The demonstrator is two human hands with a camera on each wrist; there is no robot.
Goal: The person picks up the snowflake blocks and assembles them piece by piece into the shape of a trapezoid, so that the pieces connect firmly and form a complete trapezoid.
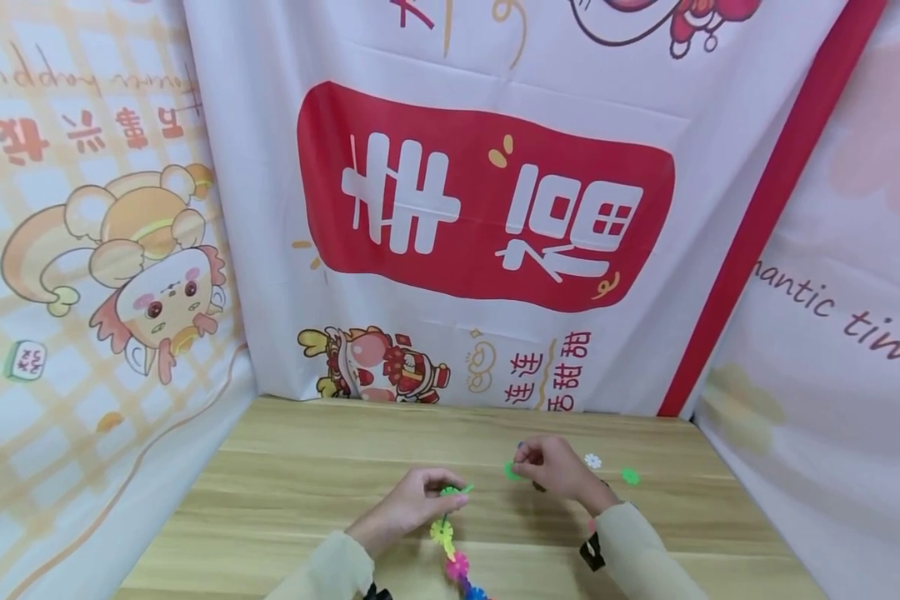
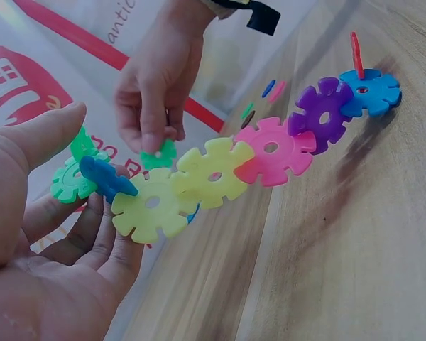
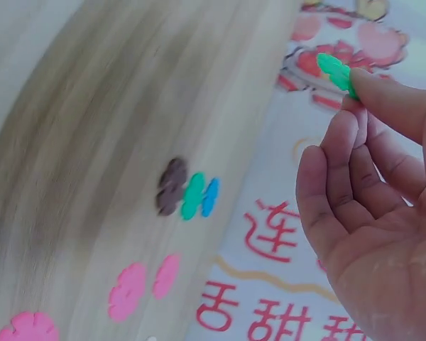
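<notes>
My left hand (image 1: 408,507) holds one end of a chain of interlocking snowflake discs. In the left wrist view, green discs (image 2: 69,181) lie at the fingers and thumb, joined to a blue disc (image 2: 108,179). From there the chain runs through two yellow discs (image 2: 150,206), a pink disc (image 2: 284,153), a purple disc (image 2: 319,106) and a blue disc (image 2: 380,96), with a red disc (image 2: 356,55) edge-on at the far end. My right hand (image 1: 558,469) pinches a single green disc (image 3: 334,73) between thumb and fingertips, apart from the chain.
Loose discs lie on the wooden table (image 1: 292,446): a brown disc (image 3: 172,188), a green disc (image 3: 193,195), a blue disc (image 3: 210,197) and several pink discs (image 3: 128,291). A white disc (image 1: 592,460) lies beyond my right wrist. Printed cloth (image 1: 487,350) hangs behind the table.
</notes>
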